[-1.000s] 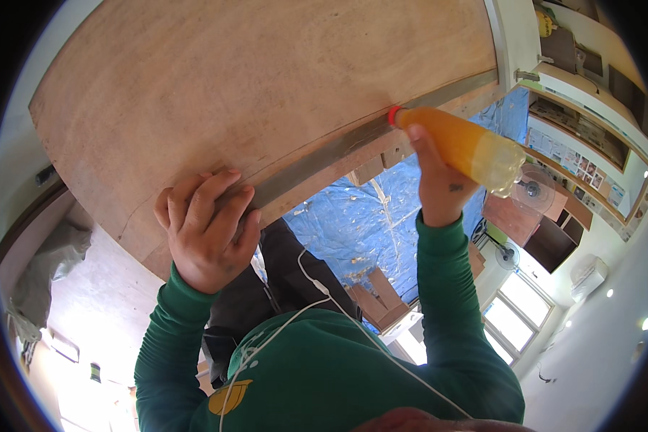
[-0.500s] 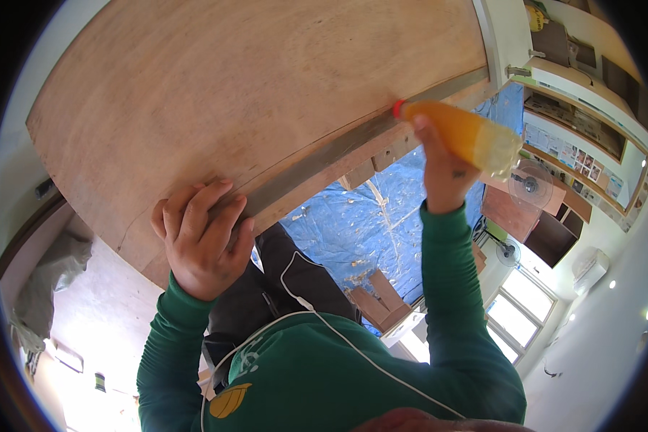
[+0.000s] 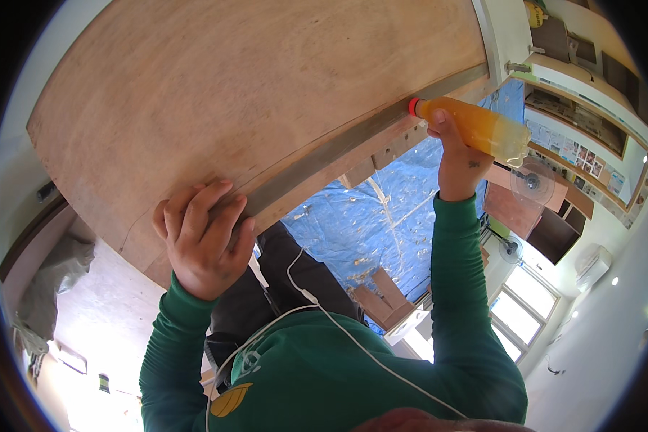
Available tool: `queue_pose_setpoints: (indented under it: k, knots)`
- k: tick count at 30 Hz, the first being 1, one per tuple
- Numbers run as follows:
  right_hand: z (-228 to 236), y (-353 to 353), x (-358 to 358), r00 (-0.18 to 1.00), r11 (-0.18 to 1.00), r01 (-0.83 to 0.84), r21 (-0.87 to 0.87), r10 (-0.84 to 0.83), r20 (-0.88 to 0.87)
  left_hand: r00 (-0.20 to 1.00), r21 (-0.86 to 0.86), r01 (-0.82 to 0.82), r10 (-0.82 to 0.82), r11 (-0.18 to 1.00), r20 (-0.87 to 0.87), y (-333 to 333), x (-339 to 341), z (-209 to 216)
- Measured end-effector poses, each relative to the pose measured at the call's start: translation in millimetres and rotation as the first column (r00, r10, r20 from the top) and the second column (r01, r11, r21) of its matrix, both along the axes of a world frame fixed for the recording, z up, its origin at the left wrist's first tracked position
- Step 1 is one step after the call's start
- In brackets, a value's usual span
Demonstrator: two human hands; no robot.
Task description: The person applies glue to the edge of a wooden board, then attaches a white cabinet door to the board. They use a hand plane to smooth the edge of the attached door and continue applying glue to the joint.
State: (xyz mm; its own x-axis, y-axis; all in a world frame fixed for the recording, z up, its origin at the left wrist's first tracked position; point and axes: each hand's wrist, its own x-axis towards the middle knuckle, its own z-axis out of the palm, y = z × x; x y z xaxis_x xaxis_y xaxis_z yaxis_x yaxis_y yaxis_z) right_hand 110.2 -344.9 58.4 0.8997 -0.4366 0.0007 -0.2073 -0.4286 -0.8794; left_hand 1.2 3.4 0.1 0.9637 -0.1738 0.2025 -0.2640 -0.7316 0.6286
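Note:
A plastic squeeze bottle with a red cap and orange-yellow liquid lies tilted in my right hand, its fingers wrapped round it. The red cap end is down at a grey-brown strip along the near edge of a large plywood panel. The liquid fills the cap end, and the clear bottom points up to the right. My left hand rests on the panel's near left part with its fingers spread, the fingertips beside the strip. It holds nothing.
Below the panel's edge a blue tarp with pale specks covers the floor, with wood offcuts on it. Standing fans and a dark open cabinet are at the right. A white cable runs across my green shirt.
My right hand has moved a little to the right along the strip with the bottle. The left hand stays in the same place on the panel.

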Motion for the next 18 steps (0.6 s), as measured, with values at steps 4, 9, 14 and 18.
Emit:
queue_pose_setpoints:
  k: [4,9,14,18]
  knots:
    - [-9.4,25.8,-33.8,0.987,0.99,-0.139,-0.016,0.139,0.077,1.0,-0.001,-0.002,0.002,1.0,0.001,-0.6,1.0,1.1]
    - [-2.8,64.7,-59.3,0.932,0.923,-0.339,-0.184,0.356,0.071,1.0,-0.025,-0.006,0.006,1.0,-0.014,0.4,1.3,1.9]
    - [0.5,41.7,-47.7,0.944,0.953,-0.29,-0.085,0.27,-0.19,1.0,-0.032,-0.014,0.014,0.999,-0.006,0.2,1.2,2.3]
    - [1.9,84.8,-74.4,0.867,0.873,-0.482,-0.071,0.464,-0.18,1.0,-0.038,-0.001,0.001,0.999,0.0,1.3,2.3,2.9]
